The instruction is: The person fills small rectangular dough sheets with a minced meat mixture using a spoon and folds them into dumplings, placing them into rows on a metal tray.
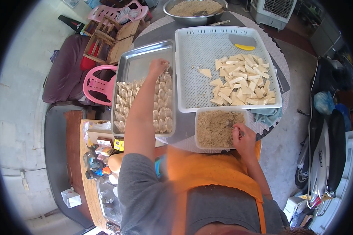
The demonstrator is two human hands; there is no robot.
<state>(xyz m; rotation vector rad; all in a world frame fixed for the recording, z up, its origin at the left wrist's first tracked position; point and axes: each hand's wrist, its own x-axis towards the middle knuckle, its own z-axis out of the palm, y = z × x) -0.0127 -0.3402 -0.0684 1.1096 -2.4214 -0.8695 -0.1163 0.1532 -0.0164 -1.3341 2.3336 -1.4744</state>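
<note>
My left hand (158,67) is over the metal tray (138,63), fingers drawn together at the far end of the right-hand rows. Whether a piece is pinched between them I cannot tell. Rows of filled pale triangular pieces (163,101), likely tofu, stand close together in the tray's near part. My right hand (243,140) grips a metal spoon (229,123), its bowl resting in a brownish crumbly filling (213,127). That filling sits in a white plastic container (196,129). Plain triangular tofu-like pieces (241,80) are heaped in a white perforated plastic tray (194,88).
A scraper with a yellow handle (244,47) lies in the perforated tray's far right corner. Beyond stands a metal bowl (194,20) of similar filling. A green cloth (267,116) is at the round table's right edge. A pink plastic chair (89,85) is at left.
</note>
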